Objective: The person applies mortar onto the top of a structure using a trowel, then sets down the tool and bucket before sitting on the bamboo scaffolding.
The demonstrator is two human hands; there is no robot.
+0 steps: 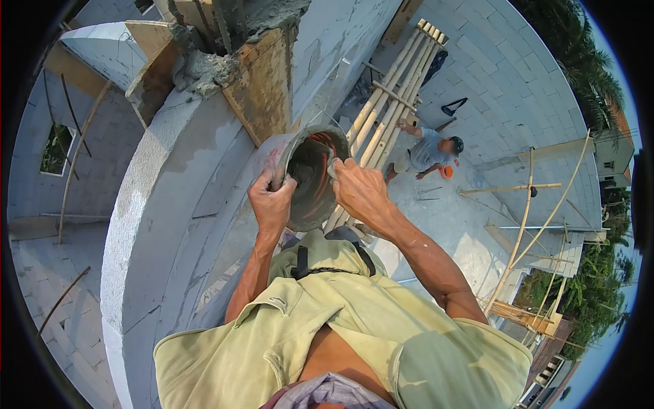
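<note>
Your left hand (273,199) pinches the rim of the round, grey-smeared bucket (305,183) before you; your right hand (361,191) curls over its opposite rim. Inside, mostly residue seems left; rough grey concrete (203,73) already lies on the brown wooden formwork (262,85).

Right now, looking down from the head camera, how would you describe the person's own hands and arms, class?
The left hand and right hand wear no gloves. No watch or band shows on either wrist. The loose, pale yellow-green shirt leaves both forearms uncovered. A small pale mark shows on the right one.
</note>
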